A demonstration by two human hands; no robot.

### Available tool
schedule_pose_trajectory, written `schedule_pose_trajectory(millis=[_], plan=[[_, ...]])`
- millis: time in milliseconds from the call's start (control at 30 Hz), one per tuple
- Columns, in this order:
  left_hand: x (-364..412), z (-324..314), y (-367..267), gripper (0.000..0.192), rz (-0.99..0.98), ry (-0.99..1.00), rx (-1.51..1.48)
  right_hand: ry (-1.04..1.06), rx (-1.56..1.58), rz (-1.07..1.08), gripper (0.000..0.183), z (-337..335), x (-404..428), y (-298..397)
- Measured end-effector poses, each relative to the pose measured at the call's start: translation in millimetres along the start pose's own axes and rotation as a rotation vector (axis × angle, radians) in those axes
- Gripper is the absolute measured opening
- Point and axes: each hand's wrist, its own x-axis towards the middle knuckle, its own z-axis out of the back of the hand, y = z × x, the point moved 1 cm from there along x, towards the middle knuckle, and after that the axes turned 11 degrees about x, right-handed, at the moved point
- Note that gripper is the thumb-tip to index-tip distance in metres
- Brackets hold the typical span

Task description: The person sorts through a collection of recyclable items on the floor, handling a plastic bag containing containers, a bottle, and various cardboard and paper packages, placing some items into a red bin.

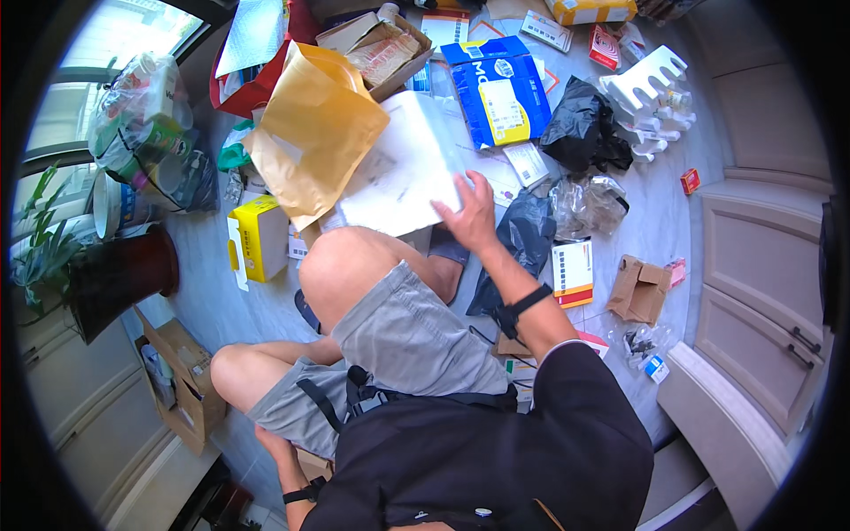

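My right hand reaches forward, fingers spread, at the right edge of a white sheet or flat sleeve; whether it grips that edge I cannot tell. A padded kraft envelope overlaps the sheet's left side. Beyond the hand lies a blue and yellow cardboard box, with a small white box below it. Near my right wrist is a dark plastic bag. My left hand is low beside my left thigh, its fingers mostly hidden under the grey shorts.
Around me on the floor are a yellow box, a black bag, a white plastic rack and an open brown carton. A potted plant and a stuffed clear bag stand left. Cabinets line the right.
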Motion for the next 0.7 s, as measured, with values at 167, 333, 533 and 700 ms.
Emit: schedule_pose_trajectory(millis=[167, 333, 533, 700], plan=[[18, -8, -6, 0.029, -0.048, 0.05, -0.033, 0.068, 0.039, 0.06, 0.088, 5, 0, 49], [33, -15, -14, 0.036, -0.03, 0.11, -0.06, 0.175, 0.932, -0.816, 0.12, -24, 19, -21], [28, -22, -8, 0.045, -0.128, 0.105, 0.026, 0.245, 0.713, -0.469, 0.137, -28, 30, 11], [39, -2, 28, 0.044, 0.005, 0.165, -0.292, 0.272, 0.369, -0.495, 0.137, -18, 39, 68]])
